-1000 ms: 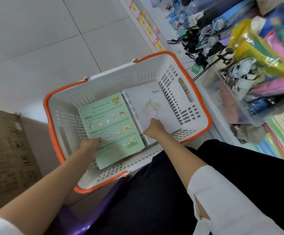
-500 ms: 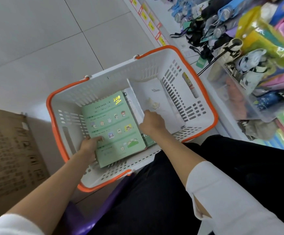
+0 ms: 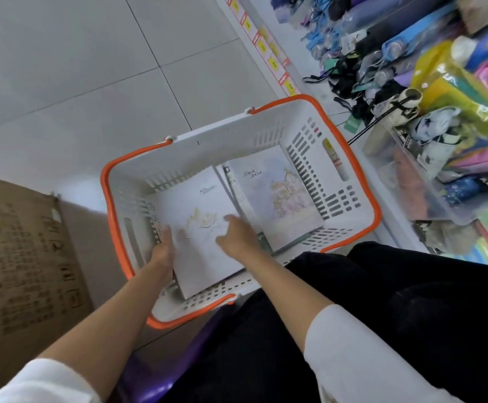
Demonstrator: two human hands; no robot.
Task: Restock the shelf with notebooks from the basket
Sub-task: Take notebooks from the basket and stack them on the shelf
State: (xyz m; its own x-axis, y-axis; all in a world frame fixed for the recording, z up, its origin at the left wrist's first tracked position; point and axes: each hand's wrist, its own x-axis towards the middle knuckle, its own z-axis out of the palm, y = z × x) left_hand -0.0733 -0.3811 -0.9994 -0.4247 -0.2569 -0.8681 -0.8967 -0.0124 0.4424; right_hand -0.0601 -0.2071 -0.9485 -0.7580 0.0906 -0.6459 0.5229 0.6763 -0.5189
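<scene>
Notebooks belong on the shelf (image 3: 296, 58) at right, so the orange-rimmed basket (image 3: 225, 138) holding them sits just beside it. Inside, the pastel house notebook (image 3: 283, 196) leans rightward. The left hand (image 3: 162, 251) grips the white notebook (image 3: 199, 216) by its edge, likely to lift it, while the right hand (image 3: 237, 237) rests flat-fingered on top, steadying.

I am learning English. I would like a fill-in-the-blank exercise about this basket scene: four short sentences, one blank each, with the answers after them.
1. The white basket has an ____ rim.
2. The house-picture notebook lies to the ____ of the white notebook.
3. A brown ____ box stands left of the basket.
4. The left hand has its grip on the edge of the ____ notebook, and the right hand rests on the same cover.

Answers: orange; right; cardboard; white.
</scene>
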